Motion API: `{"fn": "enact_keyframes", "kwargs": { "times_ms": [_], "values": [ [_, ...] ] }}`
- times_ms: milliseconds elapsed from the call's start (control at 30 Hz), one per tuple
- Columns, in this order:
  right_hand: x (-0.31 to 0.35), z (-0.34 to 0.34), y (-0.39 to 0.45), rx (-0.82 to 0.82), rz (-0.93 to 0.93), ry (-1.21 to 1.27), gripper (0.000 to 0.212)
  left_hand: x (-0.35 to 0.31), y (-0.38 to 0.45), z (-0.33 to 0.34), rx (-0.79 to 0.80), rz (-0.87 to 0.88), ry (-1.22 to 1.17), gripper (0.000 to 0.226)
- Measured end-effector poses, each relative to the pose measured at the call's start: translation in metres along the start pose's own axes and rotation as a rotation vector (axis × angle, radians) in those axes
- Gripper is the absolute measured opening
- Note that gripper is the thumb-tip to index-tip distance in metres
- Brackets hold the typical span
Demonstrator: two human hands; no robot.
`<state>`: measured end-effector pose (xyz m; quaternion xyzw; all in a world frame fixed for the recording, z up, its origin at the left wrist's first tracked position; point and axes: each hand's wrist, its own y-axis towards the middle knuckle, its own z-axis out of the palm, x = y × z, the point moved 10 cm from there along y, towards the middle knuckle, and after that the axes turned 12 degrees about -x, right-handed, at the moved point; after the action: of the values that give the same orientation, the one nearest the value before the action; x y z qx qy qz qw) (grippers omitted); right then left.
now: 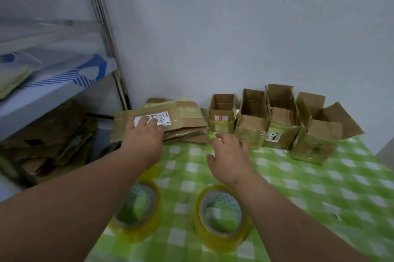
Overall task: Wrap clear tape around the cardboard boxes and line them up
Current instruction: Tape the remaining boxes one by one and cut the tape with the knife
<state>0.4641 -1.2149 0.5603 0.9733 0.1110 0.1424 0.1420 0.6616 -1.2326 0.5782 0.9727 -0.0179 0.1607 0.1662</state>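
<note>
Starting nearest: two rolls of clear tape, left roll point(136, 210) and right roll point(221, 212), are seen lying flat on the checked tabletop point(319, 187), untouched, under the forearms. Hands are held apart. The left hand point(145, 133) is laid with fingers extended on the top of a stack of flattened boxes point(181, 121); no grip is shown. The right hand point(229, 155) is held loose and spread just off the stack's right edge, nothing gripped. Further back, four assembled boxes point(270, 121) are already lined up along the wall, tape visible on them. Judged partly done: the flat stack is left. Room is limited: the shelf frame point(110, 48) sits at left, the tabletop edge lies right of the last box; free surface is left mid-table.
</note>
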Motion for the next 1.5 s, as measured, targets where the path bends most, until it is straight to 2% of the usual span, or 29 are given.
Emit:
{"fn": "enact_keyframes", "kwargs": {
  "times_ms": [233,367,500,633,800,1033,1200,1500],
  "values": [
    [0.030,0.024,0.040,0.039,-0.093,-0.030,0.041,0.015,0.040,0.037,0.020,0.047,0.042,0.066],
    [0.035,0.034,0.051,0.048,-0.110,-0.019,0.042,0.010,0.045,0.044,0.055,0.054,-0.028,0.055],
    [0.037,0.038,0.051,0.041,-0.097,0.000,0.041,0.027,0.046,0.032,-0.044,-0.082,-0.173,0.046],
    [0.039,0.036,0.046,0.031,-0.082,0.034,0.040,0.051,0.046,0.004,-0.216,-0.245,-0.449,0.049],
    [0.040,0.015,0.037,-0.025,-0.054,0.089,0.043,0.075,0.035,-0.058,-0.454,-0.387,-0.684,0.039],
    [0.017,-0.046,0.009,-0.237,0.128,0.244,0.040,0.058,0.016,-0.131,-0.542,-0.327,-0.832,0.036],
    [0.014,-0.049,-0.022,-0.134,0.161,0.216,0.042,0.057,0.001,-0.145,-0.549,-0.402,-1.012,0.037],
    [0.068,-0.012,-0.021,0.051,-0.027,0.138,0.056,0.061,-0.008,-0.131,-0.500,-0.443,-1.186,0.037]
  ]
}}
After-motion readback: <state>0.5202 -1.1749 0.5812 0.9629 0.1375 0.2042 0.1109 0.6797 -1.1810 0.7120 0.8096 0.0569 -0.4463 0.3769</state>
